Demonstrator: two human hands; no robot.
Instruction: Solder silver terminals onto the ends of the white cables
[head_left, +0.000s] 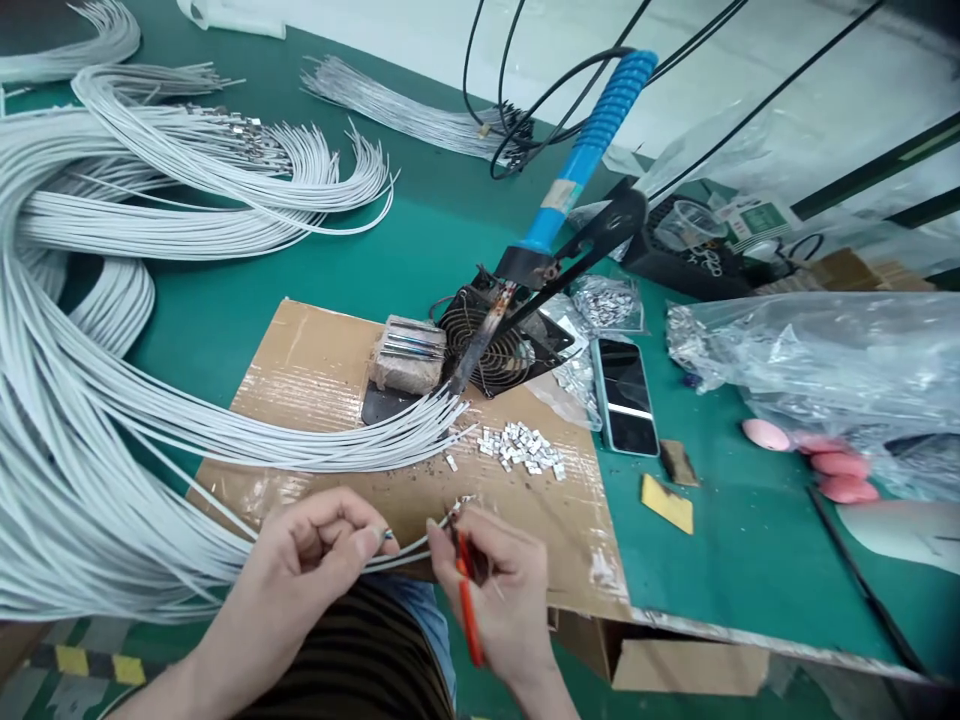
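Observation:
My left hand (315, 570) is closed in a pinch on a thin white cable, whose small dark-blue tip (388, 535) peeks out past the fingertips. In my right hand (499, 580) is a small pair of red-handled pliers (469, 600), with the jaws mostly hidden by the fingers. White cables (397, 562) run between the two hands, and small metal bits (461, 503) show at the right fingertips. Just beyond, a bundle of white cables (337, 447) lies across the cardboard (277, 365). Small silvery connector pieces (525, 448) form a loose pile to the right of its ends.
A blue-handled soldering iron (581, 165) hangs over a block (409, 355) and a small fan (487, 345). To the right lie a phone (628, 395), a yellow sponge (667, 503), and plastic bags (825, 345). Large cable coils (97, 470) fill the left.

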